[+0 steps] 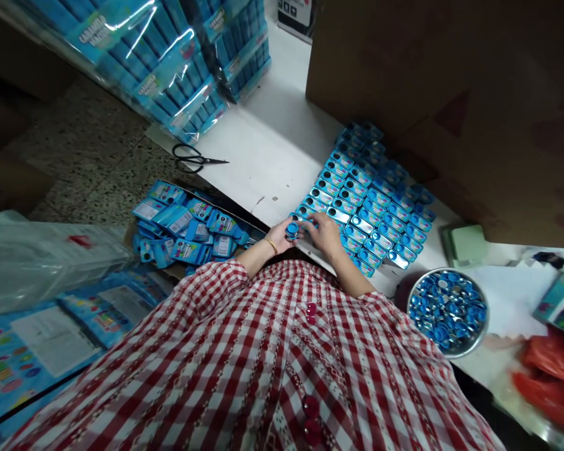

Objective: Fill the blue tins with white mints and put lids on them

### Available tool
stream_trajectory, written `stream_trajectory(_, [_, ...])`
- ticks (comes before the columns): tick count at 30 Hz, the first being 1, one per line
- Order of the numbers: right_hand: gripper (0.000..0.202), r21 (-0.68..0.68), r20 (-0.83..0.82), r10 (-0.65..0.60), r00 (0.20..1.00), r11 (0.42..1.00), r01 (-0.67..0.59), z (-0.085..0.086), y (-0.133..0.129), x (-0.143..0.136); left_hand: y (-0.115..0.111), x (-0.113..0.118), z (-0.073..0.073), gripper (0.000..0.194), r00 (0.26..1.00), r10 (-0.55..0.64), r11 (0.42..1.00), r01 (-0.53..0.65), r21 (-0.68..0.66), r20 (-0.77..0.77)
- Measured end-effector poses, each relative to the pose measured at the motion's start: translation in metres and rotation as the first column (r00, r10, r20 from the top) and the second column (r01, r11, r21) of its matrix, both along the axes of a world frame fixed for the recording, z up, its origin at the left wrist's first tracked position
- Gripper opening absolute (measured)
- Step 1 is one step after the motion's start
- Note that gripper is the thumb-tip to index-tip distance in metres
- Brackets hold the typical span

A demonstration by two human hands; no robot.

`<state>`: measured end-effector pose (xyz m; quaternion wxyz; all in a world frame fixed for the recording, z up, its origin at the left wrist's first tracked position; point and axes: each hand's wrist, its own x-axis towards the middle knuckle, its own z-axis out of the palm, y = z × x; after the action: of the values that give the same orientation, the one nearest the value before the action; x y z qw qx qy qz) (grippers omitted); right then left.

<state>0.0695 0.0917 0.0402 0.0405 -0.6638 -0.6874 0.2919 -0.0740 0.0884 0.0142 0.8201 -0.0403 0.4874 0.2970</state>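
Note:
My left hand (279, 237), with a gold bracelet at its wrist, is closed around a small round blue cap (292, 230) at the table's front edge. Close beside it is my right hand (327, 234), its fingers bent and pinched together near the cap. Whatever those fingertips hold is too small to make out. Just beyond both hands, rows of small blue flat packs (355, 188) with printed labels lie side by side on the white table (263, 150). Many of these packs show a dark round spot at one end.
A steel bowl (487, 313) of blue and silver caps stands at right. An open box of blue packets (188, 250) is at left below the table edge. Black scissors (200, 159) lie near wrapped blue cartons (169, 69). A large cardboard box (442, 113) borders the far right.

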Motion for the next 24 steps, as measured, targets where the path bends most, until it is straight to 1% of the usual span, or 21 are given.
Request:
stream_trajectory(2, [0.022, 0.039, -0.113, 0.088, 0.990, 0.996, -0.084, 0.002, -0.006, -0.009, -0.002, 0.006, 0.001, 0.028, 1.000, 0.000, 1.000, 0.000, -0.013, -0.018])
stream_trajectory(3, [0.020, 0.040, -0.148, 0.103, 0.984, 0.994, -0.098, 0.001, -0.007, -0.012, -0.003, 0.008, 0.001, 0.028, 1.000, -0.007, 1.000, 0.007, -0.014, -0.015])
stream_trajectory(4, [0.018, 0.040, -0.181, 0.090, 0.979, 0.996, -0.084, 0.000, -0.007, -0.014, -0.004, 0.009, 0.001, 0.029, 1.000, -0.020, 1.000, 0.020, -0.012, -0.002])
stream_trajectory(6, [0.017, 0.035, -0.275, 0.010, 0.961, 0.999, 0.000, -0.005, -0.005, -0.012, -0.005, 0.007, 0.000, 0.030, 0.998, -0.051, 0.999, 0.052, -0.014, 0.030])
stream_trajectory(8, [0.018, 0.003, -0.366, -0.094, 0.926, 0.995, 0.102, -0.011, -0.001, -0.006, -0.005, 0.000, -0.002, 0.026, 0.997, -0.054, 0.998, 0.055, -0.019, 0.050])
stream_trajectory(9, [0.019, -0.022, -0.379, -0.141, 0.914, 0.989, 0.143, -0.015, 0.002, -0.003, -0.005, -0.005, -0.004, 0.021, 0.998, -0.046, 0.999, 0.047, -0.021, 0.052])
stream_trajectory(10, [0.020, -0.046, -0.365, -0.174, 0.915, 0.984, 0.169, -0.018, 0.004, 0.000, -0.004, -0.010, -0.005, 0.017, 0.998, -0.033, 0.999, 0.034, -0.021, 0.050])
stream_trajectory(12, [0.022, -0.063, -0.267, -0.185, 0.946, 0.983, 0.175, -0.023, 0.009, 0.001, -0.003, -0.019, -0.007, 0.012, 0.999, 0.003, 1.000, -0.003, -0.015, 0.035])
stream_trajectory(14, [0.026, -0.038, -0.129, -0.144, 0.981, 0.989, 0.140, -0.027, 0.014, -0.005, -0.002, -0.026, -0.007, 0.013, 0.999, 0.041, 0.999, -0.041, -0.017, 0.006])
stream_trajectory(16, [0.030, -0.004, -0.024, -0.070, 0.997, 0.998, 0.069, -0.030, 0.019, -0.018, -0.002, -0.031, -0.007, 0.014, 0.997, 0.075, 0.997, -0.076, -0.022, -0.027])
stream_trajectory(17, [0.031, 0.005, 0.000, -0.028, 1.000, 1.000, 0.028, -0.031, 0.021, -0.025, -0.002, -0.033, -0.006, 0.014, 0.995, 0.087, 0.996, -0.088, -0.024, -0.038])
stream_trajectory(19, [0.030, 0.017, -0.021, 0.023, 1.000, 1.000, -0.022, -0.032, 0.025, -0.036, -0.002, -0.037, -0.008, 0.014, 0.993, 0.107, 0.994, -0.108, -0.024, -0.045])
stream_trajectory(20, [0.029, 0.029, -0.054, 0.013, 0.998, 1.000, -0.011, -0.033, 0.026, -0.039, -0.002, -0.039, -0.009, 0.013, 0.992, 0.115, 0.993, -0.116, -0.024, -0.042])
stream_trajectory(21, [0.027, 0.045, -0.091, -0.023, 0.996, 0.999, 0.027, -0.034, 0.027, -0.039, -0.002, -0.040, -0.011, 0.012, 0.992, 0.122, 0.992, -0.123, -0.026, -0.039])
stream_trajectory(23, [0.024, 0.066, -0.172, -0.148, 0.974, 0.985, 0.161, -0.037, 0.029, -0.033, -0.001, -0.043, -0.016, 0.011, 0.990, 0.136, 0.990, -0.138, -0.031, -0.039])
stream_trajectory(24, [0.023, 0.056, -0.221, -0.216, 0.951, 0.971, 0.233, -0.038, 0.030, -0.027, 0.001, -0.044, -0.019, 0.011, 0.989, 0.141, 0.989, -0.142, -0.032, -0.040])
